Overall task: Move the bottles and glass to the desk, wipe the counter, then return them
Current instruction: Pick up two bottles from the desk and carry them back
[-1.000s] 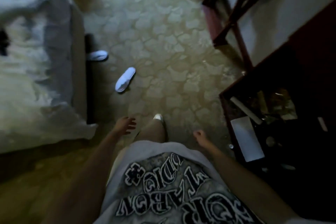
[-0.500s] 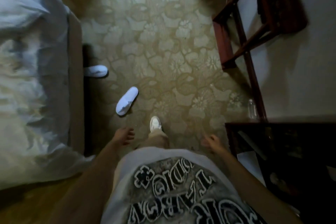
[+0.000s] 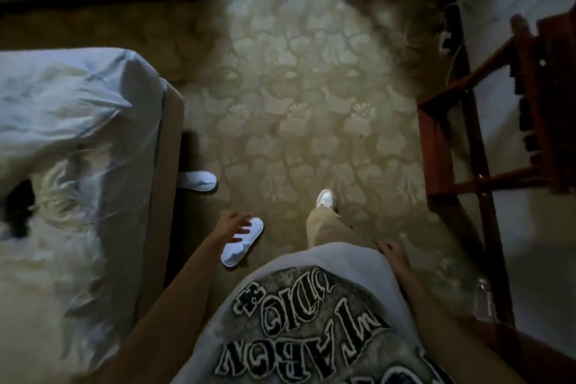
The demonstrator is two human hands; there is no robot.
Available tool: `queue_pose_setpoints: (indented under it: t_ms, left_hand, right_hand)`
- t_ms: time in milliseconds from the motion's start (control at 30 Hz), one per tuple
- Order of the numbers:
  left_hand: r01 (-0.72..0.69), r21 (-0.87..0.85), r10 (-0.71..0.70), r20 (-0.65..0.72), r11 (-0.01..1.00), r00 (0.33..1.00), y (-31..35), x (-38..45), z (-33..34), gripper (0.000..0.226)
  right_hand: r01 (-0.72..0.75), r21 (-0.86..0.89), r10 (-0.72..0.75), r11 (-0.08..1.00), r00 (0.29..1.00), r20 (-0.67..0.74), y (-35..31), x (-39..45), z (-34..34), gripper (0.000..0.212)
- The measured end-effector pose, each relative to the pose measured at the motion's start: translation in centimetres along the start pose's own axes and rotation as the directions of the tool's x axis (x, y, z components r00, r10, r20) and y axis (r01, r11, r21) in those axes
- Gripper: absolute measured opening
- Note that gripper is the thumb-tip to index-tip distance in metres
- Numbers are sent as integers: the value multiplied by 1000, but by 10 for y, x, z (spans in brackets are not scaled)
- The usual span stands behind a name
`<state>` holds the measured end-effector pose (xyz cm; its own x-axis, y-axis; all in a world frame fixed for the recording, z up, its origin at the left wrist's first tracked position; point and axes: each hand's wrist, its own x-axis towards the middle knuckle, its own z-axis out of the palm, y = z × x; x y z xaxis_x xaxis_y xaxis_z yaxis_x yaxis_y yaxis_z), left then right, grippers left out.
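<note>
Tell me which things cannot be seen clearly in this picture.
- Right hand, head view: fingers partly hidden behind the shirt.
- Slipper by the bed: its heel is hidden under the bed frame.
- Bottle on the floor: dim, blurred.
- Counter, desk, glass: not in view.

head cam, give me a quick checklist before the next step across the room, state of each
1. Left hand free to pick things up: ok, open and holding nothing.
2. Right hand free: ok, nothing visible in it, at the shirt hem.
3. Path ahead on the carpet: ok straight ahead.
4. Trip hazards: not ok, one white slipper lies just left of the feet, another slipper at the bed edge.
5. Clear bottle on the floor by the red wooden frame: cannot tell if it is full or capped.
6. Desk and counter in sight: not ok, neither is clearly in view.
</note>
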<state>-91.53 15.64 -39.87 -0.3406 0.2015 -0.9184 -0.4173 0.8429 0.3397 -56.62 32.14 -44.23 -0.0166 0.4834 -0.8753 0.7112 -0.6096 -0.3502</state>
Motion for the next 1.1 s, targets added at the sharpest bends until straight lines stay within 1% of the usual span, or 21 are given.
queue_pose_setpoints:
  t_ms: [67,133,200,233,267,333,400,500,600,700,767,800,867,900,933,1000,1067,1100]
  left_hand:
    - [78,-58,-81,-55,995,995,16,1,-4,20]
    - [143,-125,-153,-75,982,985,35,10,-9,21]
    - [149,-120,-159,-84,982,984,53,28,-15,20]
    - [159,-117,-168,-71,980,983,61,45,-20,23]
    - [176,-126,-184,-59,976,981,74,55,-21,29]
    - [193,-140,-204,-65,971,977,117,71,-22,26]
    - [194,-175,-207,-60,965,976,175,82,-21,25]
    - [198,-165,-212,-75,966,974,265,138,-29,27]
    - [116,-58,-119,-51,992,992,371,186,-43,27]
    - [12,-7,-12,-6,1000,1000,494,211,-54,16]
    - [-93,27,93,-11,995,996,575,228,-66,16]
    - [-166,47,167,-28,985,986,615,234,-73,20]
    - [-299,62,300,-7,952,954,686,245,-87,24]
    - [-341,58,342,-1,938,940,715,255,-94,26]
    - [-363,59,364,-2,930,931,741,266,-101,26]
    - [-354,58,355,-10,933,935,781,293,-115,26]
    - [-309,39,310,-24,950,950,807,324,-129,26]
    - [-257,12,257,-44,966,965,816,338,-136,24]
  right_hand:
    - [47,7,-48,999,998,33,-78,21,-6,29]
    - [114,-15,-113,993,992,57,-157,53,-13,33]
    - [206,-110,-197,972,976,89,-236,78,-21,34]
    - [248,-144,-234,958,966,107,-275,85,-24,32]
    - [291,-166,-272,942,954,124,-310,90,-27,30]
    - [342,-191,-315,920,936,159,-368,107,-32,28]
    - [341,-216,-307,915,935,176,-412,126,-36,28]
    - [260,-210,-236,943,963,132,-458,172,-41,24]
    - [83,-180,-79,980,996,28,-491,192,-53,19]
    - [-9,-160,3,987,999,-37,-530,202,-64,21]
    - [-37,-186,24,982,997,-71,-566,211,-69,18]
    - [-49,-185,34,981,996,-80,-588,217,-69,18]
    - [-28,-181,18,983,998,-54,-633,236,-66,17]
    - [-15,-189,7,982,999,-45,-660,249,-63,17]
    - [-2,-194,-6,981,999,-42,-687,263,-59,16]
    - [29,-179,-35,983,999,-30,-744,297,-49,17]
    - [80,-188,-82,979,997,-5,-804,334,-39,18]
    - [99,-198,-97,975,995,16,-836,354,-34,21]
